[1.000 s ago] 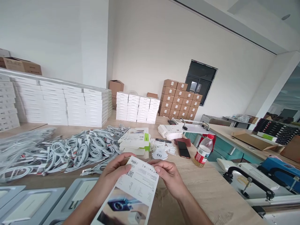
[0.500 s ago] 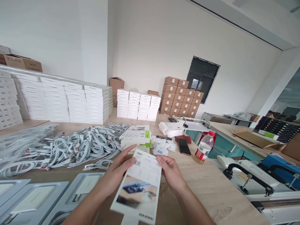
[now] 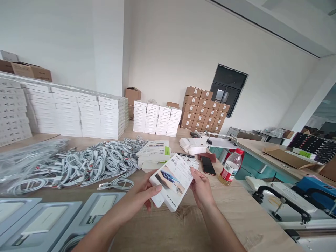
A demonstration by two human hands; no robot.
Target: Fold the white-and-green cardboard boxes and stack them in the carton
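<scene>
Between my two hands, over the wooden table (image 3: 189, 224), is a flat white printed carton sleeve (image 3: 174, 182), tilted, with a picture of a blue device on its face. My left hand (image 3: 145, 190) pinches its left side, the thumb lying on a rounded white flap at the lower left. On the right edge, my right hand (image 3: 201, 183) grips the sleeve between thumb and fingers. Just beyond it lie more flat printed sleeves (image 3: 153, 150) with green parts. Grey trays (image 3: 42, 224) holding white rectangular devices sit at the lower left.
Coiled white cables (image 3: 105, 161) are heaped at left, behind the trays. A phone (image 3: 208, 164) and a drink bottle (image 3: 231, 167) stand right of my hands. White box stacks (image 3: 157, 119) line the back; a clamp machine (image 3: 283, 199) is at the right.
The sleeve has turned clockwise and been raised away from me; its lower flap now sits under my left thumb. Both hands have shifted their hold along its edges.
</scene>
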